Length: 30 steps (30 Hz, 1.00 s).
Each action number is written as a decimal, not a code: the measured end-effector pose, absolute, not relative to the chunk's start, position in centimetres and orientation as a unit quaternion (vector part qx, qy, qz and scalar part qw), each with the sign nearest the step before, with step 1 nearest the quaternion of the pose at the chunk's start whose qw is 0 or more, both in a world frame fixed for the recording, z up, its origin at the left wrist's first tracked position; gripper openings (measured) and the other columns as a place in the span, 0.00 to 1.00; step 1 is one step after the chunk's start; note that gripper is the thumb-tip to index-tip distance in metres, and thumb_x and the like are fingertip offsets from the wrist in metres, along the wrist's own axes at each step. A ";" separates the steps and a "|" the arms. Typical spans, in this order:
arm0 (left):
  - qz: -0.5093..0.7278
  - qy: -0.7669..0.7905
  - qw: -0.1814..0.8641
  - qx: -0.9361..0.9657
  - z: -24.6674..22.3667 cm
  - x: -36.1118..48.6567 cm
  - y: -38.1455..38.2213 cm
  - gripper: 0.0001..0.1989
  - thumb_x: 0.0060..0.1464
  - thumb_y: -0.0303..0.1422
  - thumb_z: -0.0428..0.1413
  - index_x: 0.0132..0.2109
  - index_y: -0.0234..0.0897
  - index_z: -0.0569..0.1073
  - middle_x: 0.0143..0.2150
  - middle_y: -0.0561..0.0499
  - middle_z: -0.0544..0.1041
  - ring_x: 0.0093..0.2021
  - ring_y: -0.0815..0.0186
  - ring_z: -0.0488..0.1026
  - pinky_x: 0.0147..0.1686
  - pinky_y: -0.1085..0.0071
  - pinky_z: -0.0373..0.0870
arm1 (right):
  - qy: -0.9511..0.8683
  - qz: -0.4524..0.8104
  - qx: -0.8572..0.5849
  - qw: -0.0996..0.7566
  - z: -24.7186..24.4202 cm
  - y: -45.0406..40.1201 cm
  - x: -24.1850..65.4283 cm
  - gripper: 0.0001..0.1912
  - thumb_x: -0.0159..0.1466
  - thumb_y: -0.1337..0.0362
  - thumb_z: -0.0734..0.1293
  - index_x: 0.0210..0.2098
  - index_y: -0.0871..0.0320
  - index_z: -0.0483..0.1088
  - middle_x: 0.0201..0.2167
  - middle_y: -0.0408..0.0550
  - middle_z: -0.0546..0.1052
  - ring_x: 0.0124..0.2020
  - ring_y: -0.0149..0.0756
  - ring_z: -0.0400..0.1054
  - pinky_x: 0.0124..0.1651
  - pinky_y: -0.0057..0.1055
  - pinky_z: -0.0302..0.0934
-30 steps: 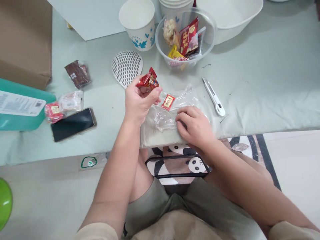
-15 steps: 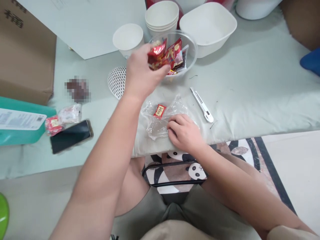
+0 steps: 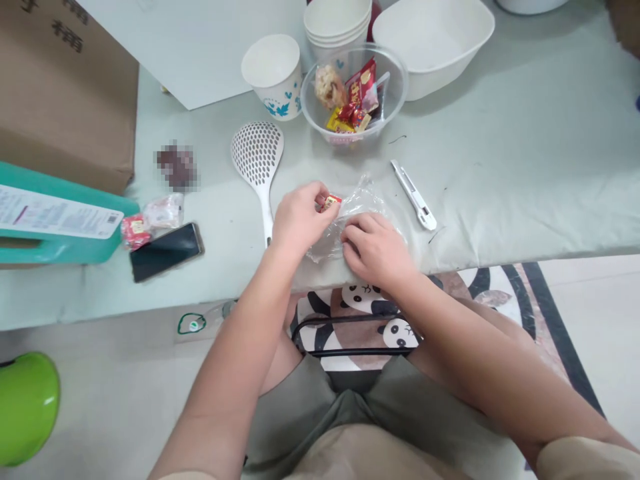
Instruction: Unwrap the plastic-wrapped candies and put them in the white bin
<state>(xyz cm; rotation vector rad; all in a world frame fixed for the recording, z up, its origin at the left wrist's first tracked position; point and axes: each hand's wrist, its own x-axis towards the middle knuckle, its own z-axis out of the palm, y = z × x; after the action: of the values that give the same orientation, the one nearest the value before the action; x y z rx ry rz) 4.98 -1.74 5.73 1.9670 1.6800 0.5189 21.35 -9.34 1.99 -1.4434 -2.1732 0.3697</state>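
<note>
My left hand (image 3: 303, 217) is closed at the clear plastic bag, thumb and fingers around a small red-and-gold wrapped candy (image 3: 332, 201). Close beside it, my right hand (image 3: 375, 245) rests with curled fingers on the crinkled clear plastic bag (image 3: 367, 197). What lies under the right fingers is partly hidden. Beyond the hands stands a clear plastic bowl (image 3: 315, 130) with several wrapped snacks in it, among them a red packet (image 3: 363, 85). A white slotted skimmer (image 3: 257, 150) lies left of the bowl, its handle end by my left wrist.
A white utility knife (image 3: 414, 197) lies right of the bag. Paper cups (image 3: 275, 73) and a white tub (image 3: 435, 77) stand behind. To the left are a phone (image 3: 167, 253), small packets (image 3: 163, 212), a teal jug (image 3: 95, 250), a cardboard box (image 3: 75, 113) and a blurred-out dark item (image 3: 177, 165).
My left hand has come from the bowl back to the bag and closed around the small red candy there. My right hand stays on the bag. The view has shifted slightly.
</note>
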 end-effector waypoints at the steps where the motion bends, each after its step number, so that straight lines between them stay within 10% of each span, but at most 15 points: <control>1: 0.177 0.622 0.237 0.725 5.6 5.2 -1.9 0.08 0.51 0.37 0.63 0.35 0.44 0.72 0.35 0.52 0.76 0.35 0.60 0.74 0.40 0.60 0.70 | -0.797 0.133 -0.532 0.253 1.9 -9.4 21.3 0.10 0.69 0.68 0.62 0.37 0.57 0.77 0.44 0.55 0.79 0.45 0.48 0.69 0.51 0.44 0.65; 12: 0.321 0.665 0.356 0.572 4.6 3.8 -0.4 0.14 0.52 0.25 0.59 0.46 0.41 0.71 0.43 0.50 0.81 0.41 0.64 0.79 0.44 0.63 0.78 | -0.798 0.122 -0.524 0.271 1.6 -9.4 21.5 0.10 0.68 0.68 0.62 0.35 0.56 0.75 0.42 0.54 0.79 0.45 0.48 0.69 0.49 0.44 0.66; 20: 0.417 0.568 0.210 0.678 11.6 7.4 3.7 0.13 0.57 0.19 0.60 0.45 0.39 0.69 0.46 0.55 0.81 0.43 0.73 0.78 0.41 0.74 0.75 | -0.801 0.113 -0.525 0.266 1.8 -9.5 21.3 0.10 0.69 0.68 0.62 0.36 0.56 0.76 0.43 0.54 0.79 0.45 0.48 0.70 0.48 0.44 0.67; 24: 0.369 0.526 0.183 0.744 14.6 8.5 7.1 0.23 0.49 0.23 0.69 0.50 0.38 0.70 0.56 0.55 0.79 0.58 0.72 0.74 0.60 0.72 0.71 | -0.797 0.123 -0.529 0.264 2.0 -9.4 21.3 0.10 0.69 0.68 0.62 0.36 0.56 0.75 0.44 0.55 0.79 0.46 0.48 0.69 0.49 0.44 0.66; 27: 0.464 0.525 0.159 0.695 12.8 7.0 6.4 0.16 0.54 0.14 0.59 0.34 0.42 0.68 0.32 0.62 0.76 0.32 0.77 0.71 0.35 0.74 0.72 | -0.799 0.145 -0.526 0.254 2.3 -9.3 21.4 0.10 0.69 0.68 0.62 0.37 0.57 0.75 0.43 0.55 0.79 0.46 0.47 0.68 0.49 0.43 0.66; 30: 0.405 0.512 0.264 0.710 9.3 5.4 3.7 0.13 0.66 0.33 0.56 0.30 0.42 0.73 0.25 0.58 0.77 0.26 0.73 0.72 0.30 0.68 0.71 | -0.805 0.144 -0.525 0.236 2.5 -9.3 21.3 0.11 0.70 0.68 0.61 0.36 0.57 0.75 0.42 0.55 0.78 0.45 0.47 0.67 0.49 0.44 0.64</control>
<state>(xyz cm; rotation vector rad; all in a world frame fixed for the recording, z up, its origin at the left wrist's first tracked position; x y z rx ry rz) 5.44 3.66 9.27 1.9206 1.3832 1.0947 21.28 -9.33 2.52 -1.4406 -2.2081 0.3960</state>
